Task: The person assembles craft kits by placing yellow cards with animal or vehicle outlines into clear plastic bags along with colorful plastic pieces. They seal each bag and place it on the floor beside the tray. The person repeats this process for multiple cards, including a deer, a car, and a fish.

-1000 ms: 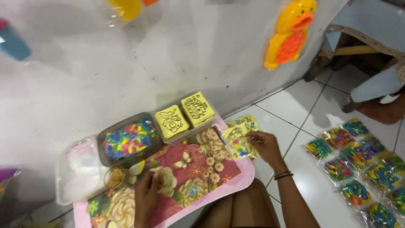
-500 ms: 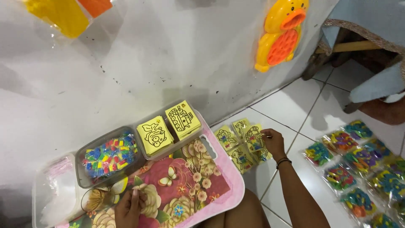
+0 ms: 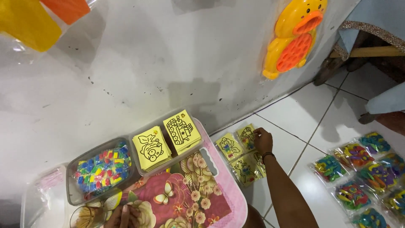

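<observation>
On floor, right hand (image 3: 263, 140) (flat) touches card packets (image 3: 247, 137).

- The light around me is soft and even, bright enough to show every colour plainly.
- The white wall (image 3: 168, 63) carries grey smudgy shadows; one darker patch sits just above the yellow cards (image 3: 166, 141).
- The duck toy (image 3: 295, 36) throws a faint shadow down and to its right.
- My right hand (image 3: 263, 141) and forearm cast a soft shadow on the floor tiles (image 3: 303, 122) beside them.
- The clear bags of coloured pieces (image 3: 358, 177) catch small glints of glare.
- The plastic wrap (image 3: 17, 46) at top left shines and looks slightly blurred.
- My left hand (image 3: 124, 216) is cut by the bottom edge and a little soft.
- Straight lines bend slightly towards the corners.
</observation>
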